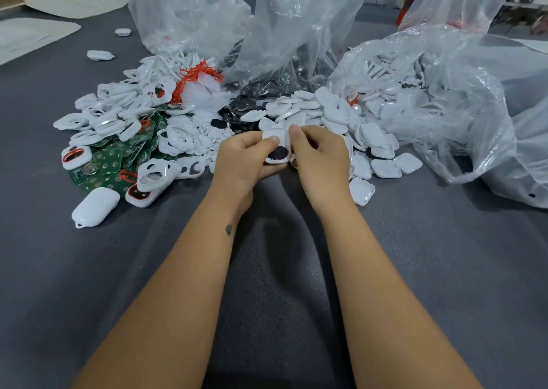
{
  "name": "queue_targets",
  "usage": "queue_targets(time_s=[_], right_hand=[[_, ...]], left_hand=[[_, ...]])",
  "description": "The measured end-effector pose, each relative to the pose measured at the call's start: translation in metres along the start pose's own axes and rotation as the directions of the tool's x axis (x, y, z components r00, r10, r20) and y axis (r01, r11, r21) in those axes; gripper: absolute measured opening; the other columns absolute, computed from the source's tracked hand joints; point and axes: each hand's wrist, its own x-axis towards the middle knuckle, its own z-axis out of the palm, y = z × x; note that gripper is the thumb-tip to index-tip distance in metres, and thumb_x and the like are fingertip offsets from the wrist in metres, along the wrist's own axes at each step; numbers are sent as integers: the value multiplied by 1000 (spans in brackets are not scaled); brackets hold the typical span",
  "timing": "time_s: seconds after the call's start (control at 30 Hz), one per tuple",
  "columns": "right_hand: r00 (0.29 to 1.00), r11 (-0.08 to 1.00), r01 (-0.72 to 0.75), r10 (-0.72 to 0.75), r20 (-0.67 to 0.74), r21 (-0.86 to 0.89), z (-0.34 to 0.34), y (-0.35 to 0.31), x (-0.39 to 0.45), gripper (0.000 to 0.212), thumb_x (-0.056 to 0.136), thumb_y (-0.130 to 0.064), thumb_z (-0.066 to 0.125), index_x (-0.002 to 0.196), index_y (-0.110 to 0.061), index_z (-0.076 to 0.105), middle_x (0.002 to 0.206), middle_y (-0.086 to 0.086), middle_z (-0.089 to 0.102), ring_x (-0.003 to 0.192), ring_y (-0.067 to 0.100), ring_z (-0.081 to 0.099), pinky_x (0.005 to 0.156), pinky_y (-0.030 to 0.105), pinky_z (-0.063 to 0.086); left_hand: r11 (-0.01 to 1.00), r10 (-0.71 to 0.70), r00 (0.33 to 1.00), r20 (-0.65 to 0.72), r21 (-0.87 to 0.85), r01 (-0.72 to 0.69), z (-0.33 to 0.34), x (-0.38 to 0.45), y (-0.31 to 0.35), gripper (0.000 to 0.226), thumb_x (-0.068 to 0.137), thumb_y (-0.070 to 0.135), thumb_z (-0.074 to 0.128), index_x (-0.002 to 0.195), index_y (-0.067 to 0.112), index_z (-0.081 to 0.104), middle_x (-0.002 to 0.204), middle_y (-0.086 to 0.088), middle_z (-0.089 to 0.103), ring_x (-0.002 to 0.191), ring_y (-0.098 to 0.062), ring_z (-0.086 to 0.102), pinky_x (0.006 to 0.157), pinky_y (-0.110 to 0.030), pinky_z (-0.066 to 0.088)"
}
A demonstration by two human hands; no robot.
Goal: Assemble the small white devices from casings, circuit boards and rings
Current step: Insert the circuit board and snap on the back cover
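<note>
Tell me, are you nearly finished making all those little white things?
Not nearly. One closed white rounded plastic device lies finished. Both hands, left and right, hold a white casing with a black insert. Heaps of green circuit boards and white plastic lids remain.

I get even, soft overhead light w/ medium brightness, no hard shadows; just a faint dark patch on the grey tabletop (281,285) between the forearms. Glare streaks on the clear plastic bags (296,32) at 12 and 2 o'clock. Wide-angle bend stretches edges, esp. 5 and 7 o'clock. Slight softness overall, far background at 1 o'clock blurry.
</note>
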Motion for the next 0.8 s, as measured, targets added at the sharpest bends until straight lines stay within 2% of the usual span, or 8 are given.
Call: queue_targets(time_s=[0.1, 0.23, 0.37, 0.47, 0.6, 0.67, 0.73, 0.8], right_hand=[[1000, 1000, 13, -13, -23, 15, 6, -1, 0, 24, 94, -25, 53, 81, -12, 68, 77, 1, 66, 74, 16, 58, 75, 38, 49], [998, 996, 57, -58, 0, -73, 19, -8, 14, 20, 93, -21, 52, 101, -22, 71, 101, -5, 67, 95, 11, 59, 89, 36, 49], [966, 933, 228, -181, 185, -279, 42, -15, 43, 34, 93, -9, 47, 120, -15, 66, 120, 4, 64, 112, 20, 55, 96, 34, 43], [917, 872, 332, -210, 338, -359, 62, -16, 64, 37, 94, -4, 44, 126, -8, 62, 127, 12, 61, 120, 27, 52, 102, 36, 39], [846, 884, 370, -194, 497, -284, 88, -20, 80, 39, 102, -17, 42, 141, -14, 50, 146, 8, 49, 135, 24, 41, 111, 38, 32], [794, 886, 370, -145, 591, -280, 97, -20, 87, 43, 104, -26, 38, 148, -24, 40, 156, 3, 34, 144, 20, 28, 116, 40, 24], [741, 823, 413, -56, 669, -389, 102, -18, 94, 45, 105, -34, 32, 150, -33, 32, 160, -2, 25, 147, 18, 20, 118, 41, 17], [711, 676, 511, 16, 703, -531, 105, -17, 99, 45, 105, -37, 29, 150, -34, 31, 158, -4, 30, 145, 20, 25, 115, 40, 17]], left_hand=[[998, 31, 992, -122, -51, -38, 0, 2, 1, 14, 91, 2, 59, 86, 5, 72, 81, -9, 74, 78, -17, 72, 67, -25, 58], [991, 75, 939, -336, -80, -108, -1, 8, 3, 18, 93, 4, 57, 79, 7, 68, 66, 2, 71, 67, -11, 70, 65, -22, 56], [987, 131, 855, -502, -16, -161, -7, 13, 3, 21, 93, 13, 56, 73, 7, 59, 64, 0, 61, 67, -15, 61, 77, -41, 58], [978, 201, 775, -600, 73, -197, -13, 13, 4, 28, 95, 20, 53, 67, 16, 49, 63, 4, 45, 64, -15, 48, 78, -43, 57], [973, 225, 678, -700, 124, -195, -16, 13, 8, 25, 96, 24, 50, 72, 25, 48, 73, 2, 53, 70, -23, 55, 73, -40, 54], [970, 226, 650, -726, 109, -216, -16, 11, 10, 22, 97, 22, 51, 76, 28, 50, 75, 6, 53, 71, -15, 55, 74, -34, 52], [968, 231, 636, -737, 104, -230, -15, 11, 10, 21, 96, 21, 52, 77, 29, 50, 75, 8, 51, 71, -11, 52, 75, -30, 51], [971, 211, 641, -738, 82, -225, -14, 12, 12, 21, 95, 18, 54, 76, 28, 52, 77, 7, 54, 73, -12, 56, 74, -29, 51]])
